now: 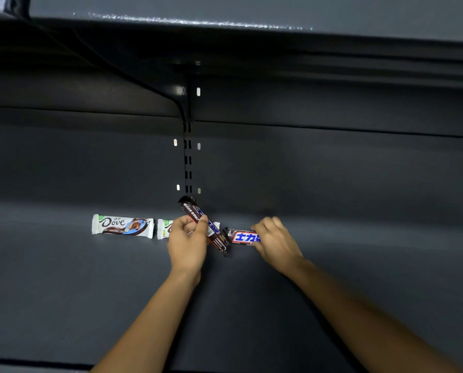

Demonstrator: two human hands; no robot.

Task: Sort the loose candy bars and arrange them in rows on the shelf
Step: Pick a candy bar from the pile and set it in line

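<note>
The shelf [90, 292] is wide, dark and flat, and it carries four candy bars, all close to the two hands. Above the hands an upper shelf [251, 12] hangs over. Behind them stands the dark back wall [332, 170], with a slotted post [187, 157] going up just beyond the left hand.

The left hand [187, 243] pinches a tilted bar [195, 214] at its middle, between thumb and curled fingers. The upper end of this bar points at the post and the lower end comes down between the hands. I cannot tell if that end touches the shelf. The right hand [276, 240] has its fingers curled over the right end of a flat bar [242, 236], which lies on the shelf with blue letters up. The hands are apart, and only the two bars are between them, very near each other.

Left of the left hand lies a Dove bar [122, 226], flat, in line with the others. A second Dove bar [164, 228] lies just behind the left hand and is mostly hidden by it.

Bare shelf runs far to the left of the Dove bar and far to the right of the right hand. The front edge is down under the forearms.
</note>
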